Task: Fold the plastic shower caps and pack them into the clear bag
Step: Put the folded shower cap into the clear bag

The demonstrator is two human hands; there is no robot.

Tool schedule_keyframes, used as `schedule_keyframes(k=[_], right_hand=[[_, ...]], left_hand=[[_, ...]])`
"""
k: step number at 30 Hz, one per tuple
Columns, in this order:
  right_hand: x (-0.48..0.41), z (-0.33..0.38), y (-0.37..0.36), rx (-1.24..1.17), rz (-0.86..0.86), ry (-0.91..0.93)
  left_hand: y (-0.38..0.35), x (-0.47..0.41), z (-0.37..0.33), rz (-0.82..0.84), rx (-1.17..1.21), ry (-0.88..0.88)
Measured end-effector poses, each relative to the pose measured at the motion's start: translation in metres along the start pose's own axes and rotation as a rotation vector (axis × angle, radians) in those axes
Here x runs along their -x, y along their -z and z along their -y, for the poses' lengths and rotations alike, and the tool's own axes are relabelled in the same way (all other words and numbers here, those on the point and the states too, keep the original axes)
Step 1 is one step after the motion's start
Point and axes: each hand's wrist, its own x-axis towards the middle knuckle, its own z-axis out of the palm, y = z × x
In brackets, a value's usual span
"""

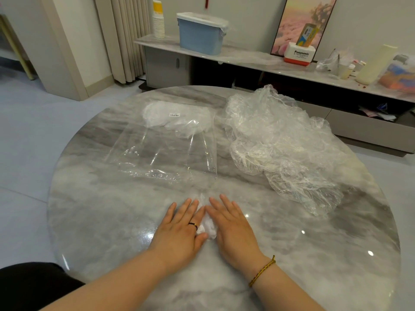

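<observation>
A folded shower cap (207,225), a small white wad of plastic, lies on the round marble table (101,221) near its front. My left hand (182,227) and my right hand (231,227) press flat on it from either side, fingers straight, covering most of it. The clear bag (166,151) lies flat beyond my hands, left of centre, with folded white caps (177,117) in its far end under a small label. A loose heap of crumpled shower caps (283,144) sits on the right half of the table.
Behind the table runs a low marble-topped cabinet (247,57) carrying a blue bin (199,33), stacked paper cups (158,21), a Panasonic box (299,55) and other clutter. A curtain (125,37) hangs at the back left above the tiled floor.
</observation>
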Motion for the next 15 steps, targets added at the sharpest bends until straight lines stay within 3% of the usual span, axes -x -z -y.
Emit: schedule_keyframes(k=[4,8,12,15], right_hand=[[-0.003,-0.008,0.001,-0.001,0.22,0.054],[-0.007,-0.009,0.011,0.057,0.225,0.024],[-0.001,-0.018,0.012,-0.014,0.368,-0.042],[0.0,-0.015,0.026,-0.007,0.203,-0.029]], left_hand=[[0.005,-0.003,0.002,0.034,0.03,0.036],[0.014,-0.005,0.005,0.115,0.096,0.014],[0.026,-0.009,0.015,0.246,0.172,-0.012],[0.031,-0.008,0.023,0.252,0.244,-0.024]])
